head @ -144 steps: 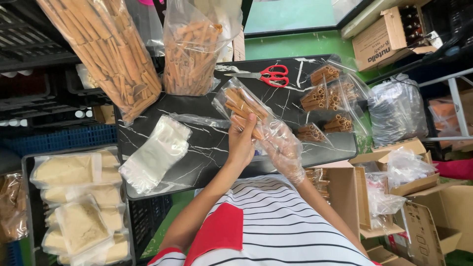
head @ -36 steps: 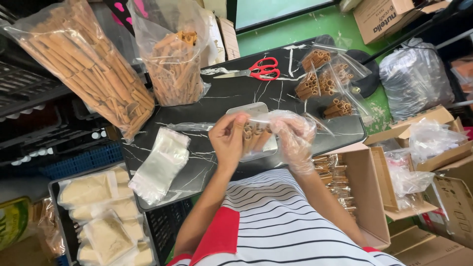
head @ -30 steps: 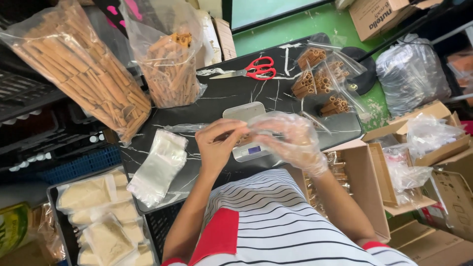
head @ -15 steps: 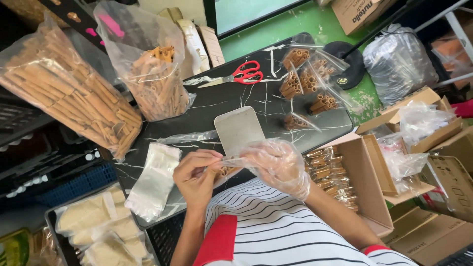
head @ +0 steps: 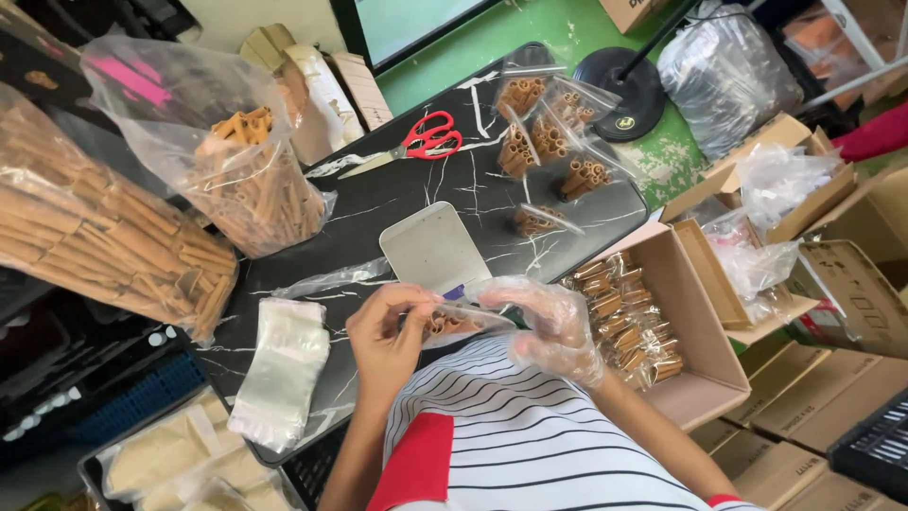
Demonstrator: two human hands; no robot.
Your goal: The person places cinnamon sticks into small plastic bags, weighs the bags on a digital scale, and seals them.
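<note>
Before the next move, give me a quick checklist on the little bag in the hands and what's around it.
1. Both hands on the bag: ok. Left hand and gloved right hand pinch its top edge.
2. Cinnamon sticks inside the bag: ok, brown sticks show through the plastic.
3. Top seal fully closed: cannot tell, fingers cover it.
4. Scale bare: ok, nothing lies on its plate.
5. Room in the box of filled bags: ok, bare floor shows beside the stack.
6. Empty bags close by: ok, a stack lies by the left hand.
</note>
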